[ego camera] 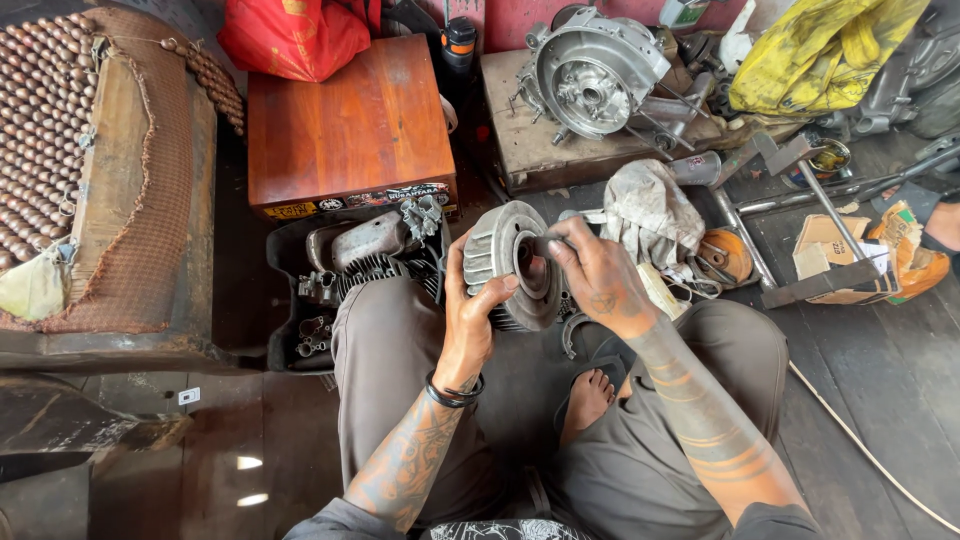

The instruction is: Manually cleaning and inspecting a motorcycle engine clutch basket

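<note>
I sit on the floor with my knees apart. My left hand (470, 315) grips a round finned metal engine cylinder (512, 262) by its left rim, holding it up with the bore facing me. My right hand (592, 275) reaches in from the right, its fingertips pressed at the edge of the bore, possibly pinching a small part that I cannot make out. A dirty grey rag (650, 215) lies just behind that hand.
A black tray (290, 330) of engine parts lies at my left knee. Behind it stands a wooden box (350, 125), and an engine casing (592, 72) rests on a bench. A beaded seat (80, 150) is at left; metal stands, tins and a carton (835, 245) lie at right.
</note>
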